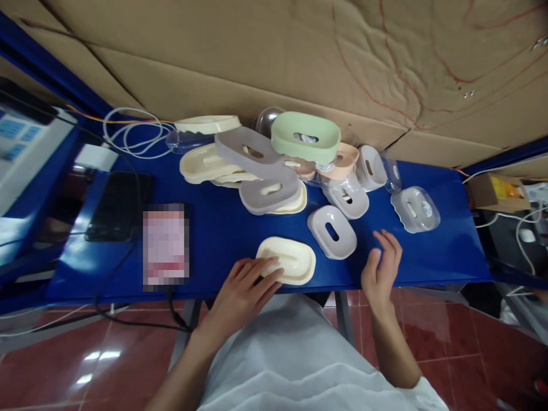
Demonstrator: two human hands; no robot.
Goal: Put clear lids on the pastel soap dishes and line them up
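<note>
A cream oval soap dish (302, 268) lies near the table's front edge. My left hand (248, 285) rests with fingers stretched over the dish's left and near side; its thumb is hidden. To the right, my right hand (382, 268) hovers at the front edge, fingers curved and apart, with nothing in it. Nearest to that hand is a grey-lilac dish part (346, 237) with a slot in its base. Behind it sits another pale part (354, 200) with a clear plastic piece around it.
Cream, lilac, peach and green (306, 128) dish parts are piled at the back of the blue table (214, 228). A clear-covered dish (415, 209) sits at right. A black device (117, 205), a blurred-out screen (166, 245) and cables (137, 134) occupy the left. Cardboard (257, 57) lines the back.
</note>
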